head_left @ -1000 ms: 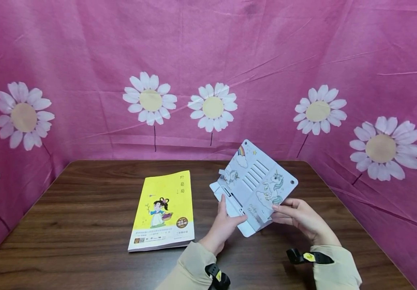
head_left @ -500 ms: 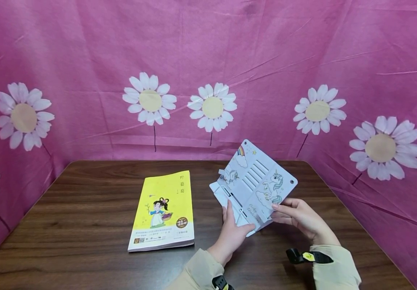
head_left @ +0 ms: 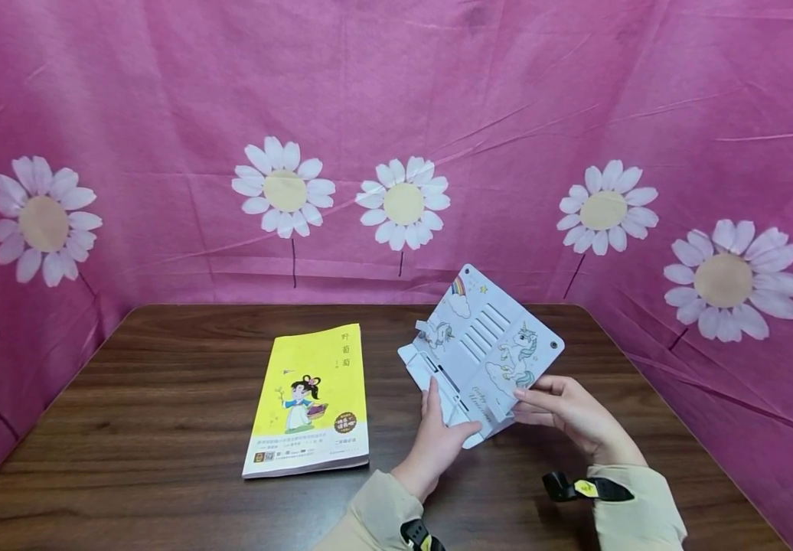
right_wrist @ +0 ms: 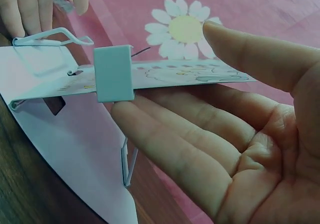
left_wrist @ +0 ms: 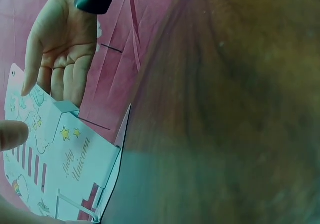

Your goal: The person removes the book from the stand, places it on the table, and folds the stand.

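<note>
A white book stand (head_left: pixel 489 348) printed with unicorns stands tilted back at the table's right half, angled to the left. At its front lip my left hand (head_left: pixel 434 440) reaches over the base, fingers nearly straight and the thumb spread; its fingertips meet the lip beside a wire page clip (right_wrist: pixel 52 34) in the right wrist view. With my right hand (head_left: pixel 569 409) I hold the panel's right edge, thumb on the printed face and fingers behind it. The right wrist view shows those fingers (right_wrist: pixel 175 129) extended under the panel near a square white tab (right_wrist: pixel 114 74).
A thick yellow paperback book (head_left: pixel 310 398) with a cartoon figure lies left of the stand on the brown wooden table (head_left: pixel 162 398). Pink cloth (head_left: pixel 493 115) printed with daisies hangs around the back and sides. Black straps circle both wrists.
My left hand has slid a little right and toward me along the stand's base. The right hand, the stand and the book keep their places.
</note>
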### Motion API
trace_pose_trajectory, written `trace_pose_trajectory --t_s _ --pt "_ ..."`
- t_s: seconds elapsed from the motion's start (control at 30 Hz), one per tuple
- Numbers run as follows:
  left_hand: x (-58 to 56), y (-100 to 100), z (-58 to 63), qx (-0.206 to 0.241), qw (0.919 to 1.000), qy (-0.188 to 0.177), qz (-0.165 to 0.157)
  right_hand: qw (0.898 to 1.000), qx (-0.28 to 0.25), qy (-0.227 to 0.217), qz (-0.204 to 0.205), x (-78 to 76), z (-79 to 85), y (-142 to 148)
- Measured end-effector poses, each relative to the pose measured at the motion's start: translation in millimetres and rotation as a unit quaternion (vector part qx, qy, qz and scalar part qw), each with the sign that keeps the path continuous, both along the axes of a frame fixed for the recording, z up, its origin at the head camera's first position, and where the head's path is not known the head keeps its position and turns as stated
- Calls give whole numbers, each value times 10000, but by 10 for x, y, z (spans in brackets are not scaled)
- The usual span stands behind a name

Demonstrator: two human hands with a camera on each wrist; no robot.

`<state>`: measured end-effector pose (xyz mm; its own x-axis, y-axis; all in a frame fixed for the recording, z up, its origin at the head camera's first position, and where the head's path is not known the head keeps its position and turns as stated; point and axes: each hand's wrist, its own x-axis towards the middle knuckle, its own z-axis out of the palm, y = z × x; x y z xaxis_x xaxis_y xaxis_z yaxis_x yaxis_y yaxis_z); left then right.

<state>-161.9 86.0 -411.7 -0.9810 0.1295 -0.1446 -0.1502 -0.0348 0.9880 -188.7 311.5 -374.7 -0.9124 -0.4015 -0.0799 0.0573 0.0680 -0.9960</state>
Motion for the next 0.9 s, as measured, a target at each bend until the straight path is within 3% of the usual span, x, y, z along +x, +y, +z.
trace_pose_trajectory --t_s 0.2,0.43,0.9 --pt "-58 -47 -13 13 9999 98 -15 9995 -116 -20 287 2 12 -41" --pt "-111 -101 -10 -305 9994 150 -99 9969 -383 62 684 3 9 -78" --pt "-133 -124 -39 -439 9985 248 -201 9994 -215 -86 251 -29 -21 -99"
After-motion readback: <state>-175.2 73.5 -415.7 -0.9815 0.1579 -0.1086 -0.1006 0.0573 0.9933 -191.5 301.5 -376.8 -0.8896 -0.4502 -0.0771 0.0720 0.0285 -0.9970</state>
